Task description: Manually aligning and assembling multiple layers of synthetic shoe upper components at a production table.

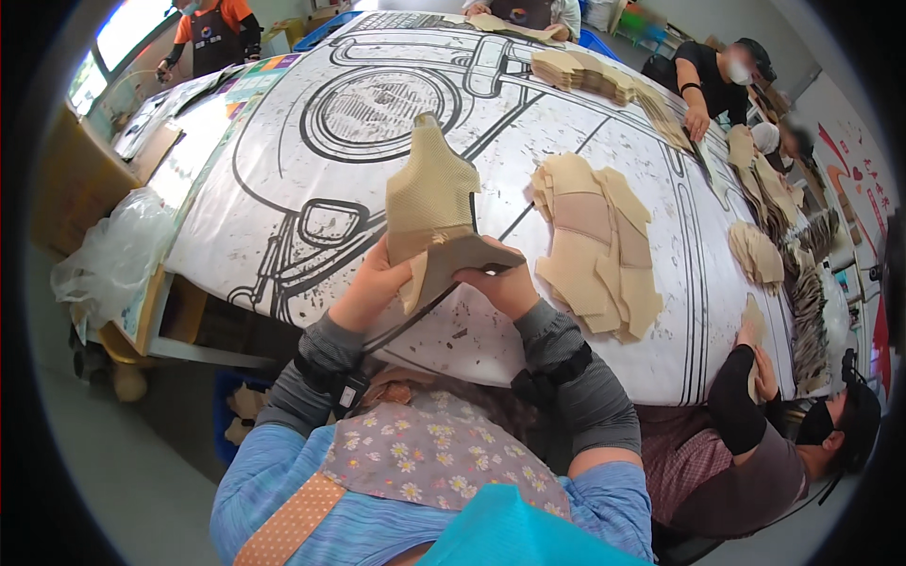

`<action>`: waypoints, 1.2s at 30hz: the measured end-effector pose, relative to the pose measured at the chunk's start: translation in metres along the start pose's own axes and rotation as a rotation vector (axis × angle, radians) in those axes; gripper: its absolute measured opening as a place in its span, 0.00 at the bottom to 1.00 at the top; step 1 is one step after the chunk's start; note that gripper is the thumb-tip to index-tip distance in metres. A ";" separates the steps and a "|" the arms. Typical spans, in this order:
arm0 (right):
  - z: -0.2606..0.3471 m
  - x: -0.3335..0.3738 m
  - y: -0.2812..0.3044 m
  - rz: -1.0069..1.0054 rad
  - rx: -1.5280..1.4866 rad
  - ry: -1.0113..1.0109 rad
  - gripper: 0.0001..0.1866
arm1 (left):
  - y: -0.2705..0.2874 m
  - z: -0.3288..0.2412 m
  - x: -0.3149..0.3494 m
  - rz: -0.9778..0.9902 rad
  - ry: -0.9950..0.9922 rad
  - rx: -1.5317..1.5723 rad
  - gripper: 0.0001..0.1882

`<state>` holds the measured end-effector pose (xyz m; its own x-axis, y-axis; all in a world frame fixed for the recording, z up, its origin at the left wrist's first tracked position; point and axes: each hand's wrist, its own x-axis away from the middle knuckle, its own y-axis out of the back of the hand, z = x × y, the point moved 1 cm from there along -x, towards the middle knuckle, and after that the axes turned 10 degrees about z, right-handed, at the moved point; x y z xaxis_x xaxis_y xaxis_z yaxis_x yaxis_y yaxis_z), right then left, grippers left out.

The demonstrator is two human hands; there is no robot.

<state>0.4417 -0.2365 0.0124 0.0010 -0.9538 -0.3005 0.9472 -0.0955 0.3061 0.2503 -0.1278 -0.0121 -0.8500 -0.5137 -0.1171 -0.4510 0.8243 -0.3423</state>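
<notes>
I hold a tan, curved piece of mesh-textured fabric (431, 193) upright above the near edge of the table. My left hand (375, 286) grips its lower left edge. My right hand (503, 280) pinches its lower right flap, which folds out toward the right. A spread pile of similar beige cut pieces (596, 243) lies on the table just right of my hands.
The table wears a white cover with a large black line drawing (311, 141). More stacks of tan pieces (604, 77) run along the far and right side. A person's hands (755, 358) work at my right; others stand at the far side. A clear plastic bag (113, 255) hangs at left.
</notes>
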 end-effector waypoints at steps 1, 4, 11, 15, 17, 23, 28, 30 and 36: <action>0.000 0.000 -0.001 -0.030 -0.154 -0.148 0.14 | 0.000 0.000 0.000 0.019 0.001 -0.093 0.29; -0.014 -0.001 0.004 0.002 -0.032 0.059 0.15 | -0.013 -0.011 -0.001 -0.026 0.005 -0.033 0.28; -0.006 0.000 -0.002 -0.128 0.132 0.248 0.12 | 0.006 -0.003 -0.002 -0.097 0.251 0.611 0.24; 0.003 0.001 0.007 -0.141 0.388 0.360 0.18 | 0.010 0.001 -0.003 0.090 0.290 0.786 0.27; 0.003 0.001 0.010 -0.114 0.471 0.382 0.20 | 0.011 0.002 -0.004 0.144 0.286 0.826 0.28; 0.013 -0.001 0.007 -0.039 0.650 0.478 0.23 | -0.011 -0.022 0.000 0.163 0.116 0.526 0.34; 0.002 0.002 0.000 -0.236 0.536 0.341 0.28 | -0.016 -0.025 0.000 0.159 0.091 0.447 0.36; -0.004 -0.002 0.002 -0.372 0.548 0.275 0.36 | -0.017 -0.023 0.003 0.062 0.018 0.511 0.36; -0.057 -0.010 0.008 0.000 0.390 -0.089 0.39 | 0.000 -0.009 -0.002 -0.017 -0.113 0.571 0.34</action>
<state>0.4677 -0.2115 -0.0336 -0.0432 -0.9731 -0.2263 0.7544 -0.1803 0.6312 0.2497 -0.1244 -0.0033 -0.7953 -0.5738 -0.1954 -0.2193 0.5729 -0.7897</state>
